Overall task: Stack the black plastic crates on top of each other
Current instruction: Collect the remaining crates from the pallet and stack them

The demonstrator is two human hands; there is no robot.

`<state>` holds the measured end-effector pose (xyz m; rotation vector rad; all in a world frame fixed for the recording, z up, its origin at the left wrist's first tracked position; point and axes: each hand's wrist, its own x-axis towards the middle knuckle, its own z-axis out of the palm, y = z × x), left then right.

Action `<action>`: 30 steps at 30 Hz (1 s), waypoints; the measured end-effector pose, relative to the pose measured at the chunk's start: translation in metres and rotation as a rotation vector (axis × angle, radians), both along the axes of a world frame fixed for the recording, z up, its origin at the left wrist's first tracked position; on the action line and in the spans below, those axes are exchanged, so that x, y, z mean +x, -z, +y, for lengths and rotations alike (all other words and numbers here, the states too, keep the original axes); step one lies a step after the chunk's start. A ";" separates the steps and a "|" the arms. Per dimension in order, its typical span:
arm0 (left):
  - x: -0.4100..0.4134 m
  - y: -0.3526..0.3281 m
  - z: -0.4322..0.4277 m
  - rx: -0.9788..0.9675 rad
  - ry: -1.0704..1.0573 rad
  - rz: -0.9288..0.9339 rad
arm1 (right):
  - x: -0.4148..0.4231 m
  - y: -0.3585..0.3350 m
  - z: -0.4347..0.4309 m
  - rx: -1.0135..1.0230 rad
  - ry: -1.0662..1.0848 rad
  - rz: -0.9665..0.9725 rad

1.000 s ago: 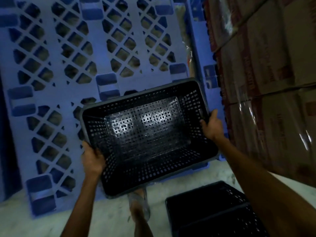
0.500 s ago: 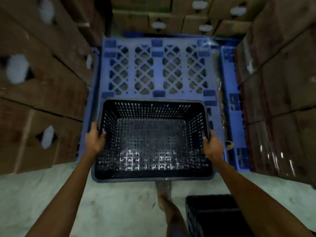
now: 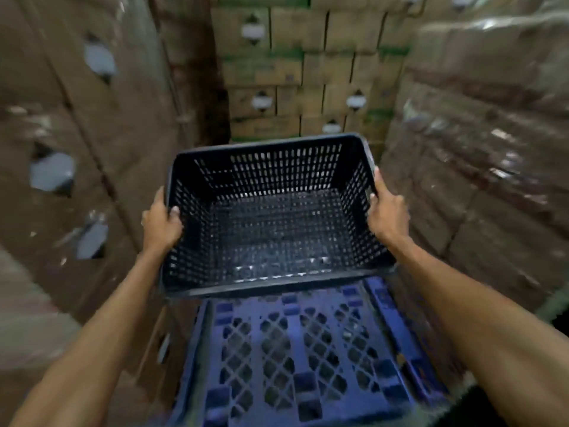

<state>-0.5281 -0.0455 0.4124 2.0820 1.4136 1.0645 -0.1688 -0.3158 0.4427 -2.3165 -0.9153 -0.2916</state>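
On the head camera I count one black perforated plastic crate [image 3: 271, 223], held in the air above one blue lattice plastic pallet [image 3: 295, 349]. The left hand [image 3: 161, 221] grips its left rim with the thumb hooked inside, and the right hand [image 3: 386, 212] curls over the right rim. Inside I see only its slotted floor. Brown cardboard boxes [image 3: 295, 66] are stacked on three sides. Half a second ago the crate was lower, and a second black crate showed at lower right; that one is out of frame now.
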 end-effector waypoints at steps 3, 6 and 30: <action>-0.023 -0.106 -0.041 0.148 0.025 -0.115 | -0.031 -0.110 -0.052 0.136 0.034 -0.117; -0.036 -0.199 -0.089 0.284 0.024 -0.214 | -0.053 -0.204 -0.105 0.243 0.081 -0.232; 0.042 -0.400 -0.472 0.573 0.140 -0.388 | 0.021 -0.383 -0.522 0.456 0.167 -0.510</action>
